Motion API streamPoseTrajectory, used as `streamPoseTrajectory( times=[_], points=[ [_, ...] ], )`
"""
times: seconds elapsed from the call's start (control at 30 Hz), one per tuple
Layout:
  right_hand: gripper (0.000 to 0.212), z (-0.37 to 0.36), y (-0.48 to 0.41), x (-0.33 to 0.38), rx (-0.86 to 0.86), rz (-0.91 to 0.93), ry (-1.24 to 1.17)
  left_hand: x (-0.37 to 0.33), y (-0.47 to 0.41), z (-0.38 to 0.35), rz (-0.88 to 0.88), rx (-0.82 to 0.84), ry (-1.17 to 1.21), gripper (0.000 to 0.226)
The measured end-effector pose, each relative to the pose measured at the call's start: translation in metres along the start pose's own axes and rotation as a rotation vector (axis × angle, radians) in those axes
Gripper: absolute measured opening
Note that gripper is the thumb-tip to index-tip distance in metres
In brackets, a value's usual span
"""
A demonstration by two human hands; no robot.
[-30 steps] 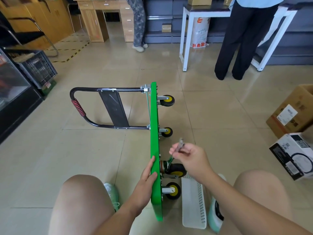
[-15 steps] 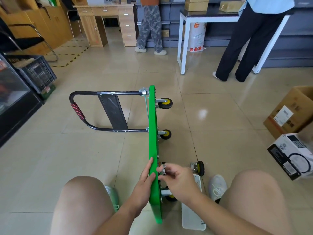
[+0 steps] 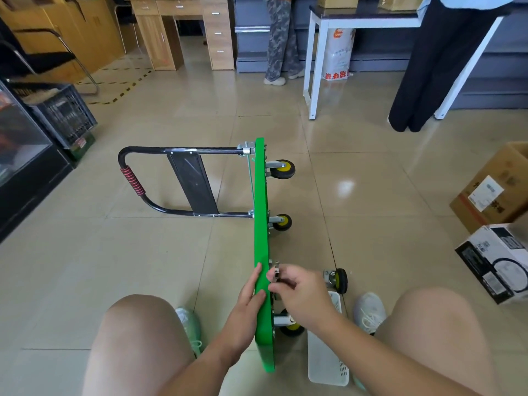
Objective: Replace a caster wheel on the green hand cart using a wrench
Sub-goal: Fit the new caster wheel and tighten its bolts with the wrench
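The green hand cart (image 3: 261, 212) stands on its edge on the floor, its black handle (image 3: 148, 178) folded out to the left. Two yellow-hubbed casters (image 3: 283, 169) (image 3: 281, 222) stick out on its right side, and a third (image 3: 291, 328) shows below my right hand. My left hand (image 3: 248, 298) rests flat against the deck's left face. My right hand (image 3: 300, 292) pinches a small metal wrench (image 3: 276, 270) at the deck's underside. A loose caster wheel (image 3: 338, 280) lies on the floor to the right.
A white plastic basket (image 3: 327, 355) lies on the floor between my knees. Cardboard boxes (image 3: 497, 187) (image 3: 497, 261) sit at the right. A black crate (image 3: 63, 115) and a cabinet stand at the left. Two people stand by a white table (image 3: 323, 38) at the back.
The caster near my right hand one second ago now lies loose on the floor to the right. My right hand has come down to the deck's underside with the small metal tool.
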State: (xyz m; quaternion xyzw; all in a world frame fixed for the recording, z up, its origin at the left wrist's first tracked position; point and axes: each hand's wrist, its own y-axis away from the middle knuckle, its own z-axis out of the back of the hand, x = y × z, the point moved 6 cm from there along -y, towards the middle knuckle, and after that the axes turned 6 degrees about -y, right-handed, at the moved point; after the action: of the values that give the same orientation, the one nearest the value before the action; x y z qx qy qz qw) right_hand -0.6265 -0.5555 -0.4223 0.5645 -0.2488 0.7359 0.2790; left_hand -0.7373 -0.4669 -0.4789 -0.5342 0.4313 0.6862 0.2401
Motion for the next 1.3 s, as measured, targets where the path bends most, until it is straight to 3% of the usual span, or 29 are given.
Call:
streamPoseTrajectory(
  times=[0.13,0.4,0.53,0.67,1.07,1.3],
  points=[
    [0.029,-0.005,-0.021,0.005,0.064,-0.056,0.059,0.001,-0.001,0.001,0.005,-0.002,-0.025,0.054],
    [0.021,0.02,-0.062,-0.025,-0.038,-0.512,-0.313,0.006,-0.003,0.001,0.027,0.021,-0.017,0.054],
    [0.024,0.036,-0.061,-0.012,-0.056,-0.369,-0.37,0.006,-0.003,0.002,0.016,0.026,-0.025,0.054],
    [0.023,0.043,-0.037,0.004,-0.016,-0.236,-0.233,0.006,-0.002,0.003,0.009,0.02,-0.037,0.053],
    [0.052,0.002,0.033,-0.002,-0.036,-0.113,-0.305,0.001,0.002,0.001,-0.018,0.001,-0.015,0.053],
    [0.044,-0.005,0.027,0.0,0.018,-0.049,-0.214,-0.003,0.002,0.0,-0.004,-0.001,0.014,0.049]
  ],
)
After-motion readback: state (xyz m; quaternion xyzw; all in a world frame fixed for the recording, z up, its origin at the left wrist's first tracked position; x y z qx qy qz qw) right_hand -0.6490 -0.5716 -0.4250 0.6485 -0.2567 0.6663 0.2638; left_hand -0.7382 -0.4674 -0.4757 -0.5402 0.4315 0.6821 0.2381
